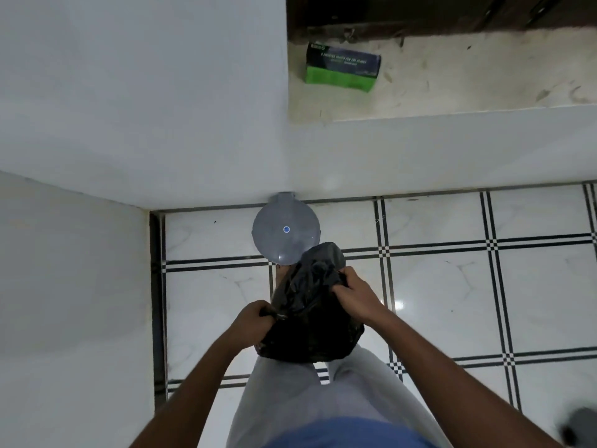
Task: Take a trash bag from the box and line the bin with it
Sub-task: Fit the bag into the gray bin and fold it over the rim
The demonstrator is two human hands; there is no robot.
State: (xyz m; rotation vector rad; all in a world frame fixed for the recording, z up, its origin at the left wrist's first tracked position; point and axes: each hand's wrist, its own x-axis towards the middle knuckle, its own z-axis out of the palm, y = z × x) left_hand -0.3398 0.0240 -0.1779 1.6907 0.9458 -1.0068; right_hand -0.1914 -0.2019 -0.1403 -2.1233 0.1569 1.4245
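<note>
Fingers (339, 287) of the right hand (357, 295) curl into the crumpled top of a black trash bag (310, 318), while the left hand (253, 321) pinches the bag's near edge in a closed grip. The bag hangs between both hands, above the person's grey-trousered legs (290, 392) and just in front of the bin (286, 232). The bin (round, grey, lid closed, a small blue dot at its centre) stands on the floor (452, 286) against a white wall (145, 108). The floor is glossy white tile crossed by black double lines, with a bright glare spot near the right wrist. Up on a dusty, pale ledge (468, 79) set into the wall sits the box (342, 67), dark on top and green along its front; white lettering runs across it, too blurred to read.
</note>
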